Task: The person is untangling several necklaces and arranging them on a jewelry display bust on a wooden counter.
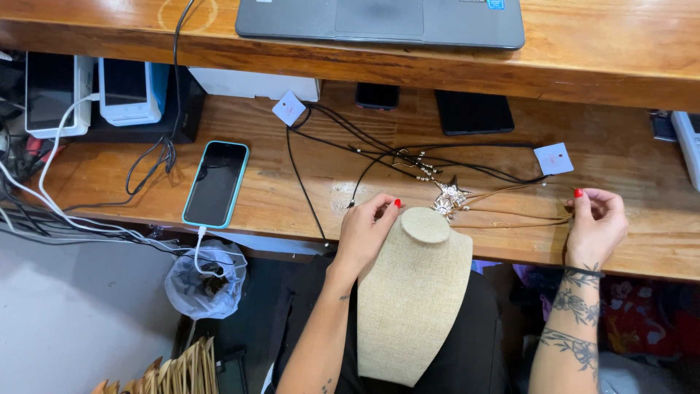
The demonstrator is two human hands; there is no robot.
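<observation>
A beige burlap necklace bust (413, 292) rests on my lap against the wooden shelf edge. My left hand (367, 228) pinches a thin black cord by the bust's neck. My right hand (596, 221) pinches the end of a tan cord necklace (510, 219) stretched across the shelf. A silver star pendant (450, 197) lies just above the bust's neck. Several black cord necklaces (364, 146) with small white tags (289, 108) lie tangled on the shelf.
A teal-cased phone (216, 183) lies charging at the left. A laptop (379, 22) sits on the upper wooden desk (598, 51). Two dark phones (474, 111) lie at the back. White cables, boxes and devices crowd the far left; a plastic bag (205, 281) hangs below.
</observation>
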